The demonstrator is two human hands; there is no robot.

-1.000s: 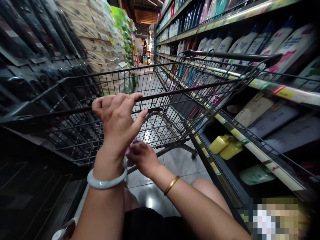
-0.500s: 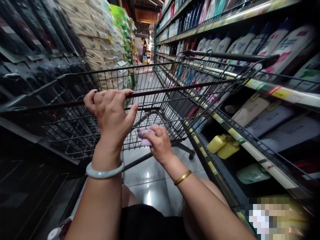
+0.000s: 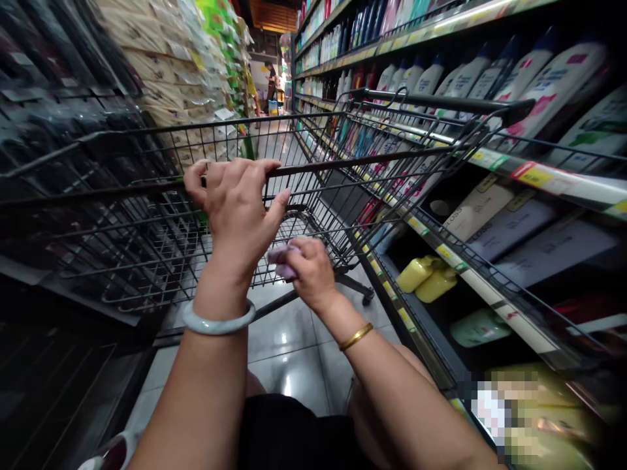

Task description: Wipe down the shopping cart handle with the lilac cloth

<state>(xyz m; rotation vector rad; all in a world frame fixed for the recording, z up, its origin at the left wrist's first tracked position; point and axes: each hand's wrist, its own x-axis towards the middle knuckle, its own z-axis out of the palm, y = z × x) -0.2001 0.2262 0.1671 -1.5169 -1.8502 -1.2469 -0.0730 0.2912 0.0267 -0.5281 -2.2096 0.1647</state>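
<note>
A black wire shopping cart (image 3: 313, 166) stands crosswise in front of me. My left hand (image 3: 240, 202), with a pale bangle at the wrist, has its fingers hooked over the cart's upper side rail. Lower and to the right, my right hand (image 3: 313, 271) is closed on a crumpled lilac cloth (image 3: 284, 261), close against the wire side of the cart. A gold bracelet (image 3: 356, 336) circles the right wrist.
Shelves (image 3: 490, 281) with shampoo bottles (image 3: 543, 98) and yellow bottles (image 3: 428, 277) line the right. Stacked tissue packs (image 3: 166, 78) rise at the left. A person (image 3: 271, 81) stands far down the aisle. Tiled floor (image 3: 289, 326) shows below the cart.
The view has shifted slightly. My left hand sits further right along the rail, still hooked over it. My right hand still holds the cloth at the cart's side.
</note>
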